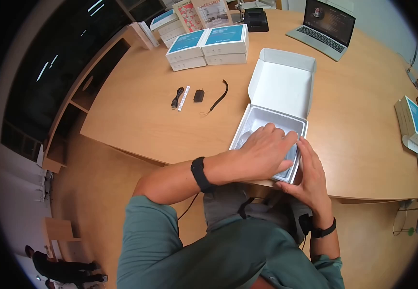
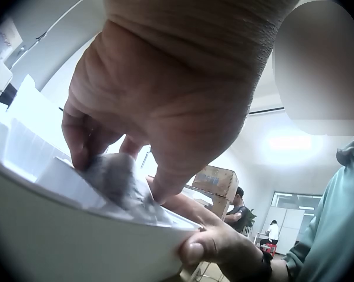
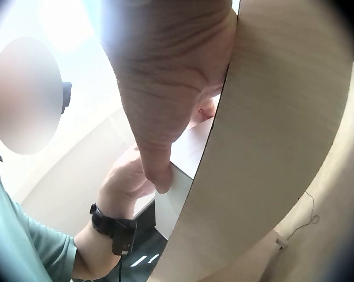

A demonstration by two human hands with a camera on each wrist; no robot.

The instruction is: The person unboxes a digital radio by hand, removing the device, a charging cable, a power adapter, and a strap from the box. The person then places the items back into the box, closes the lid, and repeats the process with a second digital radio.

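Note:
An open white box (image 1: 286, 79) stands at the table's near edge, its lid folded back and a white plastic tray (image 1: 272, 115) inside. My left hand (image 1: 267, 153) reaches over the tray from the left with fingers bent down into it. In the left wrist view, its thumb and fingers hold a greyish, plastic-wrapped thing (image 2: 115, 176) inside the box; its kind I cannot tell. My right hand (image 1: 311, 176) grips the box's near right corner, the thumb on the front wall and the fingers along the right side.
Left of the box lie a coiled black cable (image 1: 176, 98), a white strip (image 1: 184, 98), a black power adapter (image 1: 199, 96) and a black wrist strap (image 1: 220, 98). Blue-topped boxes (image 1: 226, 43) stand behind, a laptop (image 1: 322, 36) at back right, more boxes (image 1: 413, 120) at right.

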